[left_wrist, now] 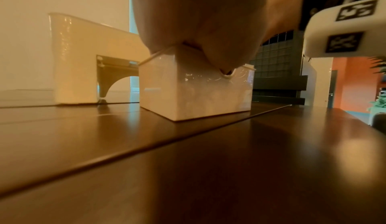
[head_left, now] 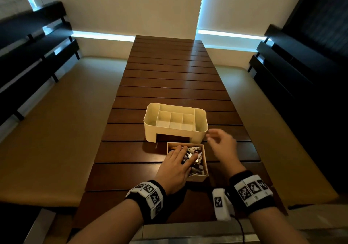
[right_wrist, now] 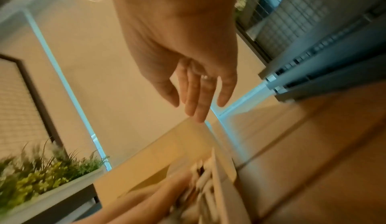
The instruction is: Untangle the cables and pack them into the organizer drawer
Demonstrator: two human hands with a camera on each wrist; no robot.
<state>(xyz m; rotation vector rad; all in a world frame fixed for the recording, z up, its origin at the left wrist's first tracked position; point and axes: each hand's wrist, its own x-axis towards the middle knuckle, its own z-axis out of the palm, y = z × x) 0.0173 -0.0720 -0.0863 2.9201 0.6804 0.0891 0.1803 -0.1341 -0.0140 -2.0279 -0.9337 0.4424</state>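
A cream organizer with several open top compartments stands on the slatted wooden table. Its small drawer sits pulled out in front of it, filled with a jumble of white cables and plugs. My left hand lies flat on the cables, fingers straight and spread. From the left wrist, that hand covers the top of the drawer, with the organizer behind. My right hand hovers empty just right of the drawer, its fingers relaxed. The right wrist view is blurred.
Beige cushioned benches with dark slatted backs run along both sides of the table. A planter with green plants stands beyond the left bench. The table's far half carries nothing.
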